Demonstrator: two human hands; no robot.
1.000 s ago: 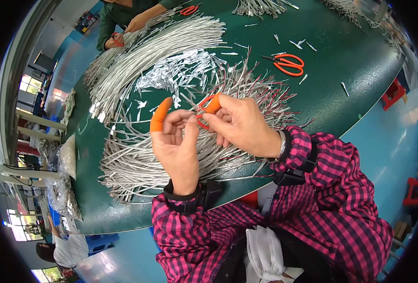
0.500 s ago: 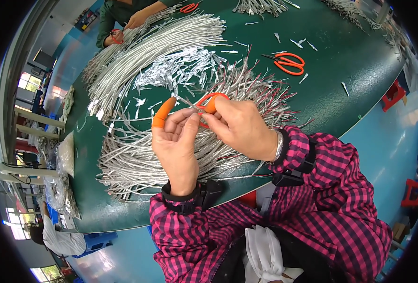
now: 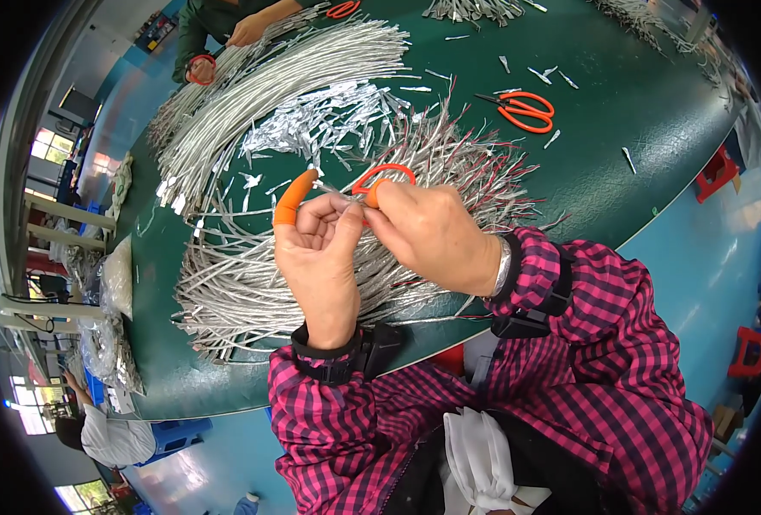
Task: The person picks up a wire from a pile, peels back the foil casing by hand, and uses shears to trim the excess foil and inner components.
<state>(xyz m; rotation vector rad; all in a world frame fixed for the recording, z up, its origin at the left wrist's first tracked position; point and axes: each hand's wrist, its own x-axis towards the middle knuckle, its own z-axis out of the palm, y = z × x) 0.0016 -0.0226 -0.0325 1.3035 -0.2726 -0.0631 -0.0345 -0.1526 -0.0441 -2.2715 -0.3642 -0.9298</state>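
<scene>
My left hand (image 3: 319,262) is closed in a pinch on the end of a thin silver shielded cable (image 3: 336,190), its index finger in an orange finger cover and raised. Close against it, my right hand (image 3: 436,225) has the orange-handled scissors (image 3: 387,170) hooked on it, a handle loop standing up beyond its covered finger. Its thumb and finger meet at the same cable end; the exact contact is hidden. Beneath both hands spreads a bundle of silver cables (image 3: 252,287), with frayed ends showing red and white wires (image 3: 475,163).
Beyond lie a pile of foil scraps (image 3: 320,120) and a long bundle of cables (image 3: 286,81). Another pair of orange-handled scissors (image 3: 525,112) rests on the green table (image 3: 629,103). Across it, a co-worker's hand (image 3: 202,70) holds red-handled scissors. Plastic bags (image 3: 116,279) hang at the left edge.
My right hand has turned slightly, and its scissor handle now stands higher and farther left. My left hand stays almost in place. The co-worker's hand with scissors has shifted a little left.
</scene>
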